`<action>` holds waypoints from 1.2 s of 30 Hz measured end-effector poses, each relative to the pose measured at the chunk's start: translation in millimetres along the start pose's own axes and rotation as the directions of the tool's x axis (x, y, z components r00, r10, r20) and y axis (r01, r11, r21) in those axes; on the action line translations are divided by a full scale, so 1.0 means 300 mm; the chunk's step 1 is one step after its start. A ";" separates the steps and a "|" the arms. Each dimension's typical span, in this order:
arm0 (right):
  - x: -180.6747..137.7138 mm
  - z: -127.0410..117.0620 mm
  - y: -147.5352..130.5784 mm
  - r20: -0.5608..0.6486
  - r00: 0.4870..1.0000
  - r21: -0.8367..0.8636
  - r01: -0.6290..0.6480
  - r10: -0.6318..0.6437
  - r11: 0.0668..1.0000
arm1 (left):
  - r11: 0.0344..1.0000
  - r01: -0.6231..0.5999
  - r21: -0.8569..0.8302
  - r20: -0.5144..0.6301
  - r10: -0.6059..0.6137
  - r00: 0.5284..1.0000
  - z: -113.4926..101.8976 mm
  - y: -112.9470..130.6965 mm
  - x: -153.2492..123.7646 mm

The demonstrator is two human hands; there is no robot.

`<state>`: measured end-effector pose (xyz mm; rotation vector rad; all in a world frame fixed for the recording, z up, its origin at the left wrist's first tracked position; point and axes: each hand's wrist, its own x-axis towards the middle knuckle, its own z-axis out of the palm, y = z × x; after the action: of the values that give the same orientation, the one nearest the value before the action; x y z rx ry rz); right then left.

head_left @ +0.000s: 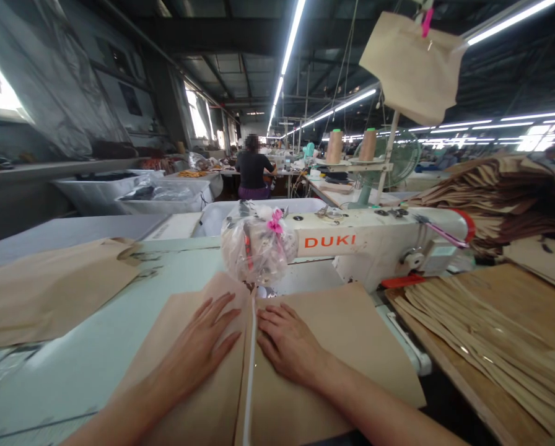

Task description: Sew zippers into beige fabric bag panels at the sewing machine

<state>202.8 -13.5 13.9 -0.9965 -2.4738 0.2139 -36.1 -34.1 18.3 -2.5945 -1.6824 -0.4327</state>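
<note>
A tan fabric piece (352, 334) lies on the pale table (91, 359) under the head of a white DUKI sewing machine (365, 244). A raised seam with a white edge (252, 347) runs down its middle toward me. My left hand (201, 347) presses flat on the fabric left of the seam, fingers spread. Just right of the seam, my right hand (289, 344) lies flat with its fingers pointing at the needle area. A plastic wrap (256, 244) covers the machine's needle end, hiding the needle.
A sewn tan piece (49, 291) lies at the left. Tan strips (486, 334) are stacked on a wooden board at the right, more tan pieces (495, 192) piled behind. Thread cones (334, 146) stand behind the machine. A person (253, 170) sits far ahead. White bins (133, 195) stand at the left.
</note>
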 end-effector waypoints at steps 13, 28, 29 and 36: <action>-0.011 -0.007 -0.010 0.034 0.999 -0.015 0.017 -0.016 1.000 | 0.969 -0.063 -0.238 -0.011 0.063 0.998 -0.025 0.186 0.020; -0.010 -0.009 -0.010 0.004 0.998 -0.032 0.057 -0.057 0.998 | 0.976 0.102 -0.194 0.293 -0.042 0.955 -0.143 0.213 0.081; -0.010 -0.011 -0.010 0.002 0.998 -0.031 0.061 -0.061 0.998 | 0.965 0.100 -0.241 0.309 -0.022 0.951 -0.149 0.193 0.084; -0.010 0.004 -0.006 -0.007 0.999 -0.050 0.041 -0.042 0.998 | 0.971 0.008 -0.238 0.160 0.031 0.987 -0.097 -0.041 0.016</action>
<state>203.0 -16.7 12.3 -0.9633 -2.5010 0.1348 -51.6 -29.4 45.7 -2.8813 -1.7621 -0.4598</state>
